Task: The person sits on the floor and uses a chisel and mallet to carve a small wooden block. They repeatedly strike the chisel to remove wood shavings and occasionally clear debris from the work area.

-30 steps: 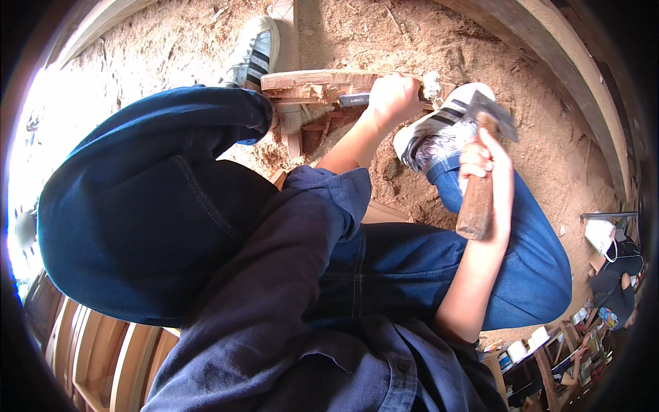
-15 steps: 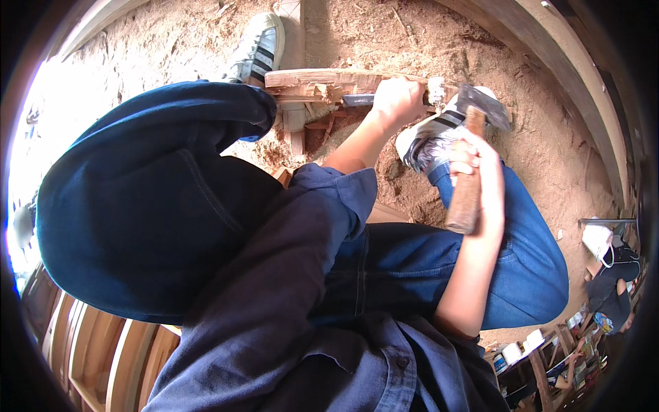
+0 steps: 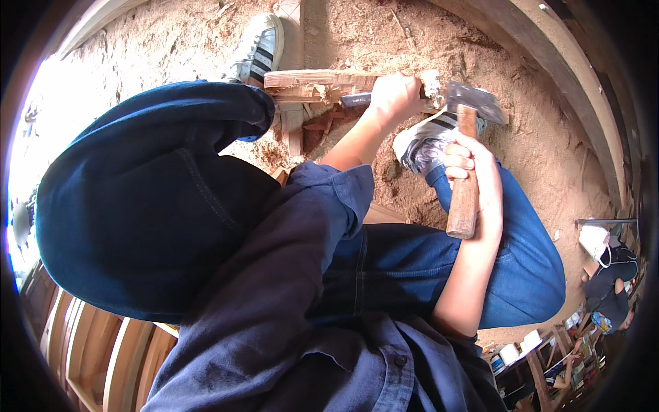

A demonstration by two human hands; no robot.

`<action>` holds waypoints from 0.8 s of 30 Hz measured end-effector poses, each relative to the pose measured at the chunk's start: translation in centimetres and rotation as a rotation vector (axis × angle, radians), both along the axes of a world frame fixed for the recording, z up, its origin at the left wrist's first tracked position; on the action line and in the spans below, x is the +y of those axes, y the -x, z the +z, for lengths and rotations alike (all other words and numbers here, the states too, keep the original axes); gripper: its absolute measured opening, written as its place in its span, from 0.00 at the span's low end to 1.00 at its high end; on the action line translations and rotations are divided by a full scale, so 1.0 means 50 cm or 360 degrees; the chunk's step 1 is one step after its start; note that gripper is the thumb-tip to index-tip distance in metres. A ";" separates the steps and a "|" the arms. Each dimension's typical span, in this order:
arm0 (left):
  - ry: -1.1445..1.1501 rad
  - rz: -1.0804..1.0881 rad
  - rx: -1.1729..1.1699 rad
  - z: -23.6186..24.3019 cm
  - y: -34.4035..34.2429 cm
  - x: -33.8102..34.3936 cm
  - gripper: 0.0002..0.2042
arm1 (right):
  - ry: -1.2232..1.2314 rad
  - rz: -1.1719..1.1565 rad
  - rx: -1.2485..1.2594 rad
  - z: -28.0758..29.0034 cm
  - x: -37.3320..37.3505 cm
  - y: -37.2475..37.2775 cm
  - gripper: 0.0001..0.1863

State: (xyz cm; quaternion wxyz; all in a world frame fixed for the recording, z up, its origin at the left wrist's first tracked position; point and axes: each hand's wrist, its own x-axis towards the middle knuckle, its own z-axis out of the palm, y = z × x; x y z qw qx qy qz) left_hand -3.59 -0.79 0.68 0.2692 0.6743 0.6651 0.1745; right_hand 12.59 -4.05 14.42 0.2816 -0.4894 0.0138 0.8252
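Observation:
My left hand [image 3: 397,97] is closed round the handle of a chisel [image 3: 356,101], whose dark flat blade points left against a rough wooden piece [image 3: 292,82]. Frayed pale fibres show at the chisel's struck end, just right of the fist. The wooden piece lies crosswise between my shoes, with a splintered notch near the blade. My right hand [image 3: 475,168] grips a hammer [image 3: 467,199] by its thick wooden handle. The dark metal head is up beside the chisel's frayed end; whether they touch I cannot tell.
Sawdust and chips cover the ground [image 3: 357,41]. A flat board [image 3: 292,34] runs under the wooden piece. My striped shoes [image 3: 264,51] are on either side. Curved wooden parts [image 3: 123,357] stand at lower left. Another person [image 3: 607,281] is at far right, near a cluttered shelf [image 3: 535,360].
The hammer head has shifted slightly left, closer to the chisel's frayed end. My left hand and the chisel have moved only a little to the left.

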 end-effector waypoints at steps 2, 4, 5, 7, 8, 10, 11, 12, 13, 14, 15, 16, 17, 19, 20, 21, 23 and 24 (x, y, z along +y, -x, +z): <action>-0.0038 -0.0005 -0.0006 -0.005 0.000 -0.003 0.09 | -0.0221 -0.0084 -0.0301 0.023 0.006 -0.002 0.07; 0.0010 -0.0018 0.0023 -0.014 0.004 -0.009 0.14 | -0.0413 -0.0264 -0.0654 0.034 0.011 -0.006 0.10; 0.0029 -0.0029 0.0029 -0.017 0.003 -0.007 0.16 | -0.0597 -0.0425 -0.0709 0.039 0.012 -0.021 0.11; -0.0016 -0.0043 0.0060 -0.017 -0.005 -0.008 0.16 | -0.0881 -0.0911 -0.0900 0.061 0.026 -0.039 0.12; -0.0040 -0.0058 0.0070 -0.019 -0.010 -0.009 0.16 | -0.0899 -0.1041 -0.0955 0.061 0.033 -0.058 0.12; 0.0032 -0.0062 0.0046 -0.019 -0.009 -0.005 0.16 | -0.0947 -0.1317 -0.1047 0.061 0.050 -0.088 0.12; 0.0066 -0.0066 0.0042 -0.018 -0.008 -0.004 0.16 | -0.0845 -0.1201 -0.1121 0.060 0.043 -0.072 0.11; 0.0064 -0.0059 0.0020 -0.015 -0.007 -0.005 0.14 | -0.0742 -0.1081 -0.1192 0.055 0.028 -0.043 0.11; 0.0062 -0.0054 -0.0003 -0.012 -0.005 -0.007 0.11 | -0.0639 -0.0962 -0.1261 0.046 0.015 -0.022 0.10; 0.0059 -0.0059 -0.0035 -0.004 -0.007 -0.007 0.09 | -0.0515 -0.0572 -0.1230 0.021 -0.004 -0.018 0.10; 0.0155 -0.0038 -0.0016 0.004 -0.009 -0.005 0.09 | -0.0385 -0.0191 -0.1188 -0.007 -0.022 -0.017 0.09; 0.0249 -0.0020 0.0002 0.013 -0.011 -0.002 0.10 | -0.0306 0.0068 -0.0717 -0.029 -0.022 -0.022 0.08; 0.0338 0.0030 0.0036 0.021 -0.002 0.002 0.10 | -0.0239 0.0347 -0.0220 -0.033 -0.009 -0.011 0.08; 0.0046 0.0047 0.0040 -0.002 0.009 -0.006 0.12 | -0.0219 0.0218 -0.0338 -0.018 -0.014 0.005 0.07; 0.0017 0.0014 0.0055 -0.002 0.008 -0.009 0.13 | -0.0206 0.0150 -0.0403 -0.011 -0.017 0.010 0.07; -0.0012 -0.0017 0.0070 -0.001 0.007 -0.009 0.15 | -0.0213 0.0088 -0.0434 -0.007 -0.016 0.005 0.07; 0.0040 -0.0005 0.0051 0.000 0.008 -0.002 0.13 | -0.0224 -0.0031 -0.0489 0.001 -0.008 -0.009 0.06; 0.0021 -0.0003 0.0050 -0.005 0.012 -0.004 0.13 | -0.0201 -0.0107 -0.0403 0.017 0.002 0.000 0.06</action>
